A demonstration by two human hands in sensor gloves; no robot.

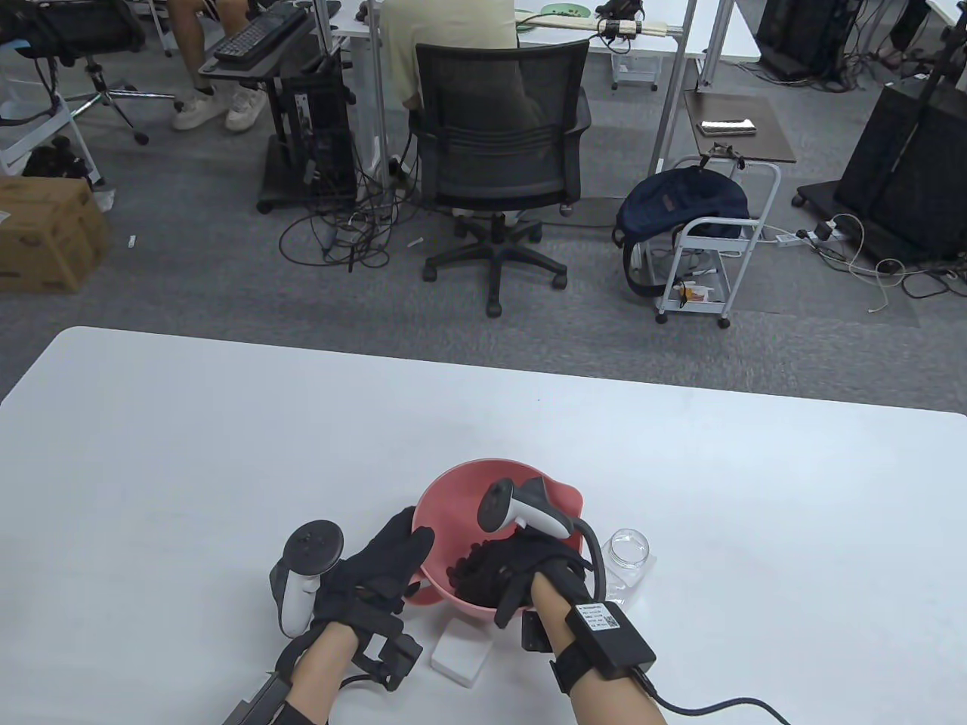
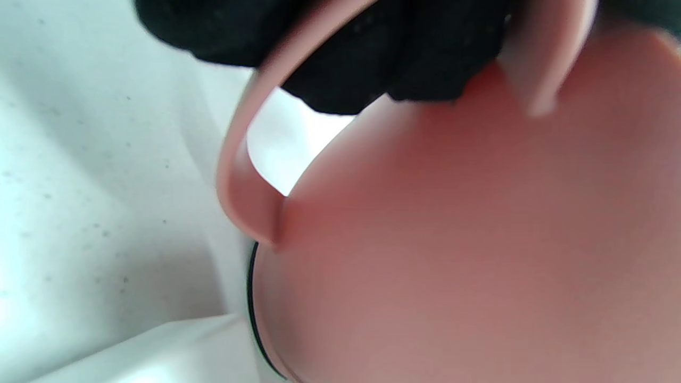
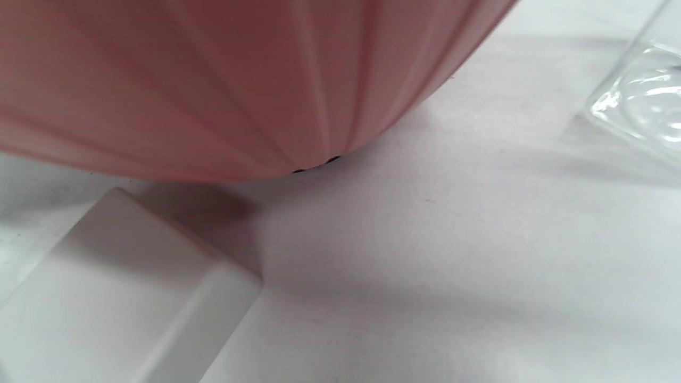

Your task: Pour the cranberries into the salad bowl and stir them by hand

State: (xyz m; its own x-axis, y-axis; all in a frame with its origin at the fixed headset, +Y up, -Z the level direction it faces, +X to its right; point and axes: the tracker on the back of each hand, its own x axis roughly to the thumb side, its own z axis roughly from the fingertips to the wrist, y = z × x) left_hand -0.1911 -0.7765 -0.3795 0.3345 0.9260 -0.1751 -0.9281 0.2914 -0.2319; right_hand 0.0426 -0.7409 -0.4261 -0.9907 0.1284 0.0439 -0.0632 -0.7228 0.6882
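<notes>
A pink salad bowl (image 1: 453,495) stands near the table's front edge. My left hand (image 1: 389,555) grips its left side; in the left wrist view the gloved fingers (image 2: 372,53) curl over the loop handle of the bowl (image 2: 452,266). My right hand (image 1: 495,574) reaches down inside the bowl, its fingers among dark cranberries (image 1: 462,568) and hard to tell apart from them. An empty clear jar (image 1: 628,553) lies on its side just right of the bowl. The right wrist view shows only the bowl's ribbed outer wall (image 3: 213,80) and the jar (image 3: 644,101).
A small white block (image 1: 461,655) lies on the table against the bowl's near side, also seen as the white block (image 3: 117,298) in the right wrist view. Beyond the table's far edge are an office chair (image 1: 498,143) with a seated person, a cart and cables.
</notes>
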